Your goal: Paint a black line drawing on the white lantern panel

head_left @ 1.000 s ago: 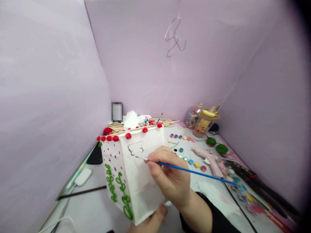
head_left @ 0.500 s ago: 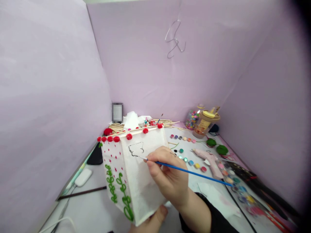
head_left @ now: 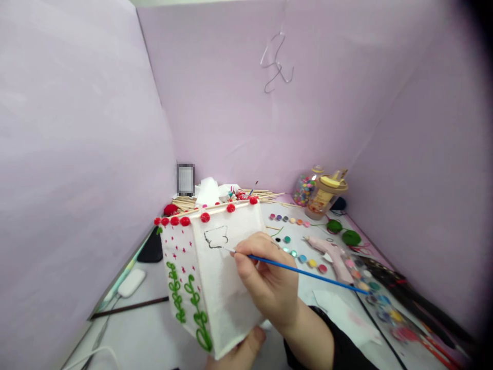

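Here, in the head view, my right hand [head_left: 265, 282] is clamped on a thin blue paintbrush [head_left: 304, 272] close to the bristles, probably for control. The tip meets a black outline [head_left: 215, 237] on the white box [head_left: 215, 288], which is at six o'clock in the frame. My left hand [head_left: 239, 352] is closed on the box's lower corner from beneath and tilts the blank face toward me, though the box hides most of that grip. Red pom-poms [head_left: 204, 217] line the top edge. At three o'clock lie paint pots [head_left: 304, 257], a pink glue gun [head_left: 333, 254] and green yarn balls [head_left: 351, 237]. A bead jar [head_left: 304, 189] and wooden sticks [head_left: 262, 194] stand at twelve. Nothing blocks the brush.
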`<state>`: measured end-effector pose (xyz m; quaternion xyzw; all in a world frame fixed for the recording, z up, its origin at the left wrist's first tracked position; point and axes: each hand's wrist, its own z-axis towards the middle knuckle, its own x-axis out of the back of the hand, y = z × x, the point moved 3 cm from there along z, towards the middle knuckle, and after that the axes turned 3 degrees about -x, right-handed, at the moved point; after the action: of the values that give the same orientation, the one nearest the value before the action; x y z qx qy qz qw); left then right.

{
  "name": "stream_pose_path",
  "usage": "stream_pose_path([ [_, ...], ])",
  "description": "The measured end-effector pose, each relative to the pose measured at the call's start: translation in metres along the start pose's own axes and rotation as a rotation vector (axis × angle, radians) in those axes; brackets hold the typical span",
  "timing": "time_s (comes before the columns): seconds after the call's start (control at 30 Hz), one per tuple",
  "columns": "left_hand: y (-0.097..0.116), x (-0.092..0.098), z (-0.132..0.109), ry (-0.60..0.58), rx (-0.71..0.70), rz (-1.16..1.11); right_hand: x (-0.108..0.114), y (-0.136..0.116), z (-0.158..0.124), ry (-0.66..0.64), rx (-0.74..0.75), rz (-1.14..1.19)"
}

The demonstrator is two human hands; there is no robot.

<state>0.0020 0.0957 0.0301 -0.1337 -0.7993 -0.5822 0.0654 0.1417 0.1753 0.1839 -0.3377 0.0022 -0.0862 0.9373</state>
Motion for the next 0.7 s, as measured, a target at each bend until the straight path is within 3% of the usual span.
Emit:
stream_pose_path([
  [0.7, -0.0065, 0.0012, 0.0014, -0.045, 0.029, -0.018, 0.0012, 0.0019, -0.0017, 0.088, -0.046, -0.038],
])
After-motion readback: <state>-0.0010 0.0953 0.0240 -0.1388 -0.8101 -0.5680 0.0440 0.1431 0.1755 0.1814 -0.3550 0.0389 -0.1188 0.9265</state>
